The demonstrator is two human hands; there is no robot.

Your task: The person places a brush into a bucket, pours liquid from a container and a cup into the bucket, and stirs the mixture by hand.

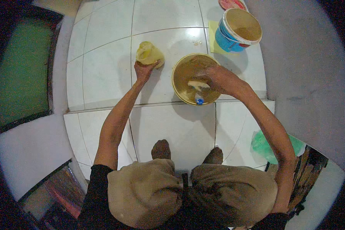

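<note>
My left hand [145,70] is wrapped round the lower part of a translucent yellow plastic container [148,53], its mouth facing away to the upper left. It stands out over the white tiles, left of a round yellowish bucket [175,89]. My right hand [214,78] reaches into that bucket from the right side. Its fingers are dim against the brownish inside, so I cannot make out how they are closed. Beside them in the bucket are a pale, whitish piece [198,85] and a small bright blue item [199,101], both too blurred to name.
A blue bucket with a white rim [228,40] stands at the far right on a yellow sheet [214,45], with a red round item [232,4] behind it. A tile step edge [157,104] crosses before my feet. A green plastic bag [262,147] lies at right by the wall.
</note>
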